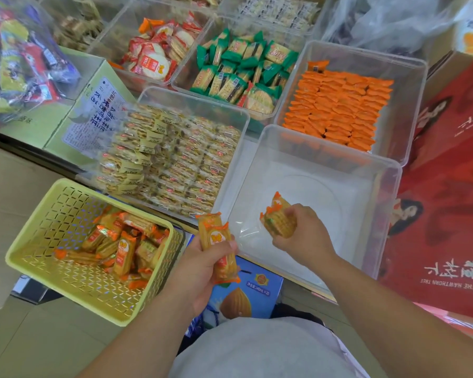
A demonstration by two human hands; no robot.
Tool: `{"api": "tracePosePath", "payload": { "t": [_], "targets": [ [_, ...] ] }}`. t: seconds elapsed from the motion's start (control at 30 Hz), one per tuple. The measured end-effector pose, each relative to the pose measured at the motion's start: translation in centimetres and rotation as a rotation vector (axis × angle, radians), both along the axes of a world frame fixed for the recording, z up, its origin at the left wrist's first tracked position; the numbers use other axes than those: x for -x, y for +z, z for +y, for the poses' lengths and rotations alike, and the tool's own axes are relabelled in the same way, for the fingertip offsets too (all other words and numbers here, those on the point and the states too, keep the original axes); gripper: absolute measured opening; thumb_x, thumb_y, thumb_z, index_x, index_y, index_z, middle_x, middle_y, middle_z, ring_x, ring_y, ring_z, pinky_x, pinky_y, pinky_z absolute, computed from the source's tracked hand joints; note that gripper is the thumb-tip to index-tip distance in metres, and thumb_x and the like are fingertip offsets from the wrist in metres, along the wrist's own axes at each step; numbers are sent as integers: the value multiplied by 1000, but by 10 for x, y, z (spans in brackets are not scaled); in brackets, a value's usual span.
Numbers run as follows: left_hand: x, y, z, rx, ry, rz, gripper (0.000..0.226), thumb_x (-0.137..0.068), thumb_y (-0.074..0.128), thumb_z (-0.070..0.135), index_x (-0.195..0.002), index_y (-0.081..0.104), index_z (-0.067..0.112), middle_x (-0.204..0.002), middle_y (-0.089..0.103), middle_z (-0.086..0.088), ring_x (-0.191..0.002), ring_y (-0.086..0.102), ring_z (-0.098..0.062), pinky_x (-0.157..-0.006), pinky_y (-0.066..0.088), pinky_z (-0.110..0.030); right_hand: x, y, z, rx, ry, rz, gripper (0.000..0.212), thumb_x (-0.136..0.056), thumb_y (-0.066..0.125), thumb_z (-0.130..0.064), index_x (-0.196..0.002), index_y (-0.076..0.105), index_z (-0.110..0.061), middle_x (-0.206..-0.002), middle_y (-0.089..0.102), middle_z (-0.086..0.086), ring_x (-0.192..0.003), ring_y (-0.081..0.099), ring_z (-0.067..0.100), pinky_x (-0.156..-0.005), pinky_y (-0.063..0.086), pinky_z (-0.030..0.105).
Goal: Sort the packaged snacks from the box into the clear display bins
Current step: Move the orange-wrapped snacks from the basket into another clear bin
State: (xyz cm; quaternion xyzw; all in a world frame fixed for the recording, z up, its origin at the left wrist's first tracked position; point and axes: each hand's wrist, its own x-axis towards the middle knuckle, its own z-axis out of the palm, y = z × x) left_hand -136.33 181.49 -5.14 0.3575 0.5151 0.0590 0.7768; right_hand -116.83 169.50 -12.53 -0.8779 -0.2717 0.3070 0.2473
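In the head view the far bins (230, 8) are cut off by the top edge, and the print on the packets is too small to read. The left hand (202, 266) grips a few orange cracker packets (213, 236) just beside the yellow basket (66, 211), where more of them lie. The right hand (305, 236) pinches one packet (279, 222) over the near clear bin (311, 186); its fingers hide the packet's lower end. A blue carton (254, 285) reads "240mL×20".

The right hand (305, 233) holds a small orange cracker packet (279, 219) over the big clear plastic bin (325, 203). Just left of that grip, the left hand (200, 268) holds more orange packets (213, 241). Left of it sits a yellow plastic basket (66, 208) with loose packets (120, 246) inside. Behind is a second clear bin (197, 101) of pale packets (175, 159).
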Motion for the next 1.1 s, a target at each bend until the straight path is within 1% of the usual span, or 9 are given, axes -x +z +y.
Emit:
{"api": "tracePosePath", "payload": {
  "t": [0.13, 0.27, 0.4, 0.53, 0.63, 0.77, 0.9, 1.0, 1.1],
  "targets": [
    [2, -2, 0, -9, 9, -9, 53, -65, 84, 21, -116, 67, 24, -113, 75, -11, -102, 72, -29, -65, 63, -42, -3, -31, 10, 99, 234, -19, 69, -72, 84, -36, -132, 53, -24, -127, 49, 0, -109, 57, 22, -81, 41, 28],
    [6, 0, 4, -25, 1, -23, 51, -64, 85, 24, -112, 70, 25, -106, 78, -5, -89, 76, -20, -58, 58, -35, 1, -36, 19, 71, 313, 234, 100, -79, 81, -44, -158, 19, -36, -136, 50, -10, -113, 53, 16, -93, 42, 31],
    [11, -4, 9, -17, 0, -32, 43, -62, 90, 28, -103, 77, 33, -99, 79, 0, -82, 76, -15, -59, 58, -36, -6, -42, 19, 177, 302, 27, 62, -94, 65, -44, -150, 44, -27, -147, 48, 3, -134, 41, 28, -110, 33, 37],
    [14, -8, 9, -17, 5, -9, 50, -65, 87, 28, -113, 74, 32, -102, 79, 1, -88, 77, -15, -66, 59, -37, -5, -38, 15, 338, 262, 111, 60, -93, 62, -49, -148, 42, -36, -139, 36, 9, -115, 51, 29, -96, 44, 34],
    [15, -8, 7, -5, -1, -5, 57, -65, 94, 25, -117, 70, 29, -102, 80, 1, -92, 77, -18, -66, 60, -36, 1, -39, 20, 337, 213, 258, 68, -88, 68, -49, -147, 38, -33, -128, 42, 10, -92, 62, 27, -79, 51, 33],
    [15, -7, 6, 17, 20, -8, 56, -62, 87, 28, -115, 70, 28, -97, 80, 0, -92, 77, -21, -62, 59, -34, 11, -41, 32, 155, 39, 466, 68, -87, 73, -45, -144, 42, -24, -120, 61, 8, -97, 66, 26, -86, 57, 42],
    [15, -5, 6, -12, 6, 5, 60, -60, 90, 29, -116, 70, 27, -91, 79, 3, -82, 77, -13, -64, 60, -36, 10, -41, 36, 253, 201, 337, 74, -88, 68, -52, -150, 36, -27, -129, 50, 10, -103, 58, 24, -82, 46, 32],
    [15, -6, 7, -44, 8, 15, 49, -63, 96, 25, -106, 75, 35, -93, 79, 3, -83, 77, -14, -68, 61, -41, 8, -30, 33, 364, 305, 142, 76, -91, 58, -62, -154, 27, -34, -141, 37, 10, -116, 54, 29, -91, 46, 37],
    [14, -2, 8, -46, 20, -30, 32, -67, 88, 28, -94, 78, 41, -94, 79, 3, -85, 77, -17, -65, 61, -39, 14, -1, 35, 199, 272, -7, 66, -94, 52, -63, -150, 39, -30, -142, 43, 5, -125, 52, 26, -97, 47, 39]
  ]
}}
